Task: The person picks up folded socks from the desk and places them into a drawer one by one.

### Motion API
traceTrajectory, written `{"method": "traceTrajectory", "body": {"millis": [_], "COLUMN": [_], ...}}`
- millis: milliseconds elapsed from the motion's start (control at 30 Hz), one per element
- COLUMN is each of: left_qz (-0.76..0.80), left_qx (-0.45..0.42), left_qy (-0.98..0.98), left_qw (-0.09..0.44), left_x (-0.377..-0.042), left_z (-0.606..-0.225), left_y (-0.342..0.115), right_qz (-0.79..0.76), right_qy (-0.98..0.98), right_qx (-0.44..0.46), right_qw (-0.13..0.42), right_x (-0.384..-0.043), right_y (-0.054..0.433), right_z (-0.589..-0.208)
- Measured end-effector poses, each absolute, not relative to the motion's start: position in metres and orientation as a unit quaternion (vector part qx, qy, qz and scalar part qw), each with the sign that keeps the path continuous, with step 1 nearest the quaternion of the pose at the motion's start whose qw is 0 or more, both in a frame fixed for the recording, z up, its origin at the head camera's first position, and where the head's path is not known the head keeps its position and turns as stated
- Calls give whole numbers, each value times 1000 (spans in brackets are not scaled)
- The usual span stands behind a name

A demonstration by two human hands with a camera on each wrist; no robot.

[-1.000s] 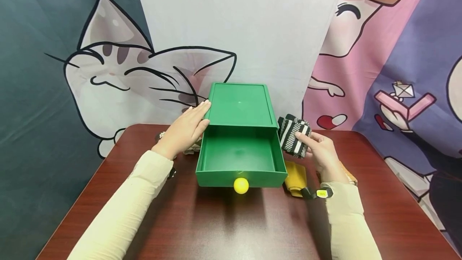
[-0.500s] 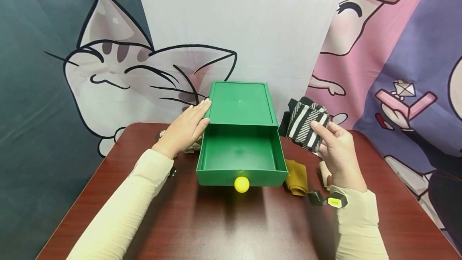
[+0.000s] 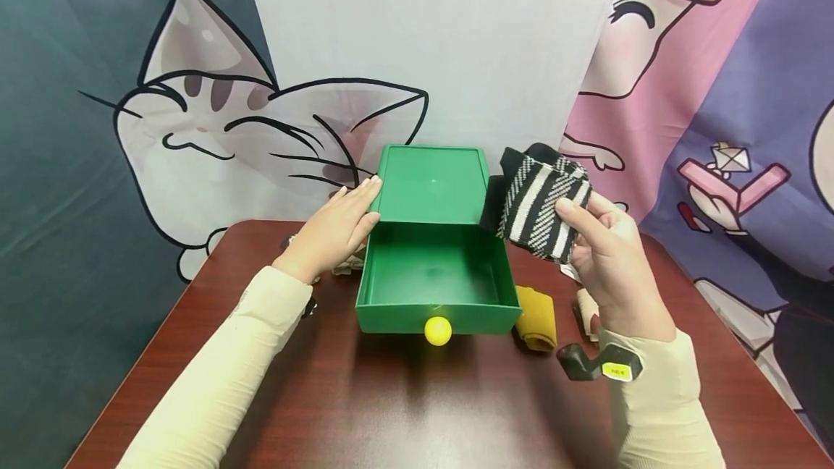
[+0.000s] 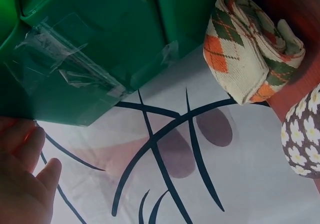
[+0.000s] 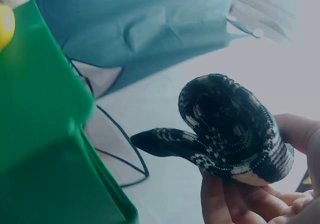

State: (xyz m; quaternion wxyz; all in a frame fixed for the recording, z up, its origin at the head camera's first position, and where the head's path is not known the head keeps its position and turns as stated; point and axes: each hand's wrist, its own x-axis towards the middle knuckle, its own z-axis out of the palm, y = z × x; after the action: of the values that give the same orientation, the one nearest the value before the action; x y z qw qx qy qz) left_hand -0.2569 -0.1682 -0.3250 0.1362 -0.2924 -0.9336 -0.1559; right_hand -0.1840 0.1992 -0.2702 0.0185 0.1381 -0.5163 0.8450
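Observation:
A green box (image 3: 433, 185) stands on the table with its drawer (image 3: 438, 318) pulled out; the drawer's inside is bare and its front has a yellow ball knob (image 3: 438, 331). My left hand (image 3: 331, 229) rests with straight fingers against the box's left top edge. Thumb and fingers of my right hand (image 3: 615, 266) pinch a folded black-and-white striped sock (image 3: 541, 205), raised right of the box. The right wrist view shows this sock (image 5: 225, 129) rolled up, one end sticking out. Its black end overlaps the box's right edge in the head view.
A mustard folded sock (image 3: 537, 318) lies right of the drawer, with a cream rolled one (image 3: 588, 313) beyond it. On the box's left lie a rolled argyle sock (image 4: 240, 54) and a brown daisy-patterned one (image 4: 304, 139). A printed cloth (image 3: 489, 35) hangs behind the table (image 3: 423, 411).
My right hand has lifted the striped sock from beside the box, first rightward, then slightly back left toward the box. The left hand and the drawer have stayed put.

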Motion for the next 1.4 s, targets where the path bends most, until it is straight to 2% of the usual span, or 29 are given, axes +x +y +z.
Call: {"method": "traceTrajectory", "body": {"millis": [200,700,1033,1400], "left_qz": [-161,-170,-174,-175], "left_qx": [-294,-295,-296,-299], "left_qy": [-932,-930,-928,-926], "left_qw": [137,139,146,152], "left_x": [-256,-256,-255,-256], "left_z": [-324,-325,-327,-327], "left_y": [-167,-167,-168,-166], "right_qz": [814,741,685,610], "right_qy": [-562,-625,-667,-735], "right_qx": [147,149,141,117], "right_qw": [-22,-195,-257,-271], "right_x": [-184,-192,-196,-197], "right_y": [184,143,118,103], "right_z": [-259,-267,-279,-280]}}
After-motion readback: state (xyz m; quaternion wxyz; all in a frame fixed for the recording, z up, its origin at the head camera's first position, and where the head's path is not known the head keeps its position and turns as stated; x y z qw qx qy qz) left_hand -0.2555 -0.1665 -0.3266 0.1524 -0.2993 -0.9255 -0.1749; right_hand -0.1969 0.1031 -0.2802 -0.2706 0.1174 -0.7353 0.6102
